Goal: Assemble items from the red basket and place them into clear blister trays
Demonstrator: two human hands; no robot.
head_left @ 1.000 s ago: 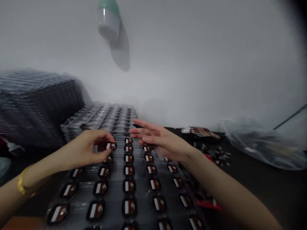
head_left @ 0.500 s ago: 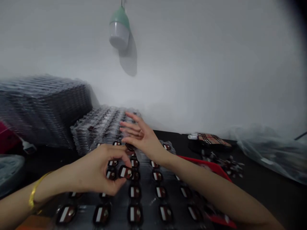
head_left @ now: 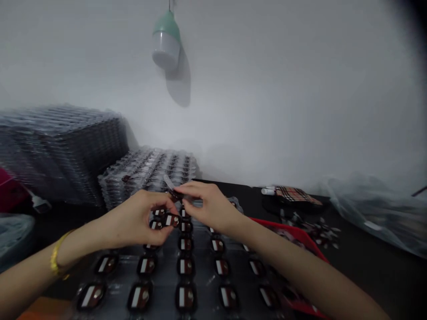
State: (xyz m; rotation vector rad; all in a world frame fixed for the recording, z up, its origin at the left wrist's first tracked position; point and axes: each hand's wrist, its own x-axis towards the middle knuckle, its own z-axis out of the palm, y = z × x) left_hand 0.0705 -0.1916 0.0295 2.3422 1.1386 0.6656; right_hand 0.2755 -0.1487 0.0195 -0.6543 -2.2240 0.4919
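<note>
A clear tray (head_left: 163, 284) with rows of small brown-and-white pieces (head_left: 186, 267) lies nearest on the bench (head_left: 376, 266). Above it, the left hand (head_left: 135, 222) comes in from the left, thumb and forefinger pinching a black-rimmed piece (head_left: 172, 220) at their tips. Slightly farther, the right hand (head_left: 211, 206) reaches in from the right, fingers narrowed on a dark part (head_left: 175, 194) with a pale strip (head_left: 168, 182). A low tray stack (head_left: 147, 166) stands beyond.

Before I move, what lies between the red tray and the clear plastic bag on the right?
In the head view, a cluster of small dark and pale pieces lies on the black tabletop between the red tray and the bag.
</note>
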